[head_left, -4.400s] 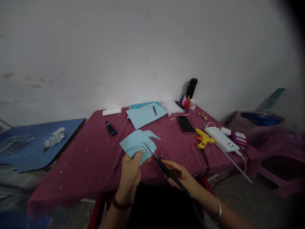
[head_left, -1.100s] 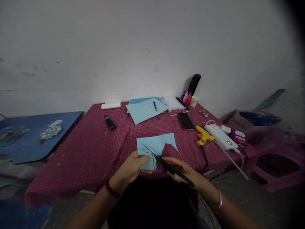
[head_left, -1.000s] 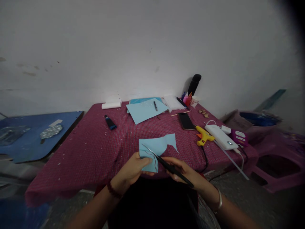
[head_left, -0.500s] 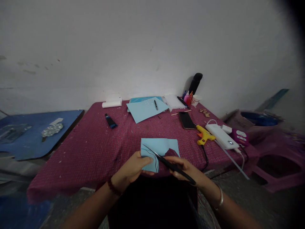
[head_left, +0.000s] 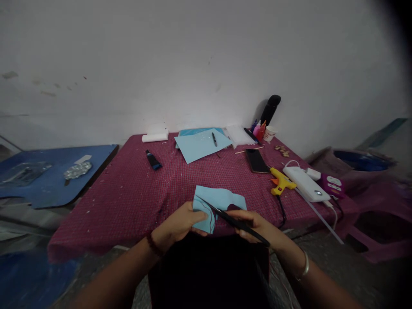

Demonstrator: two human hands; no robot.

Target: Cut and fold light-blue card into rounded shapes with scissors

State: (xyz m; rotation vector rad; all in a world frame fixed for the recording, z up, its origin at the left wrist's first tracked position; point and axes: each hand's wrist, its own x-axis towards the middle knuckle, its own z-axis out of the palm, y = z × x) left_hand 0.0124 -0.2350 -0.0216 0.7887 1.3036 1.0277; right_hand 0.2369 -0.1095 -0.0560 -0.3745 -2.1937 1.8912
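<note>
Pale wall behind, red checked cloth on the table. Far left, blue board with a silvery bundle. Next, dark tube-like item with a blue end, then white roll by the wall. Left hand pinches the light-blue paper piece, thumb on top, fingers under; piece is raised over the table's near edge, dark curved line drawn on it. Compared with 4.4 s ago, it's been turned: the partly cut flap now extends right, not up and away. Behind it, larger blue sheet with pen lying on top, same as then. Black-handled scissors lie across the piece, tip near the line; right hand curled around the handles. Further right: phone, yellow glue gun, purple power strip.
</note>
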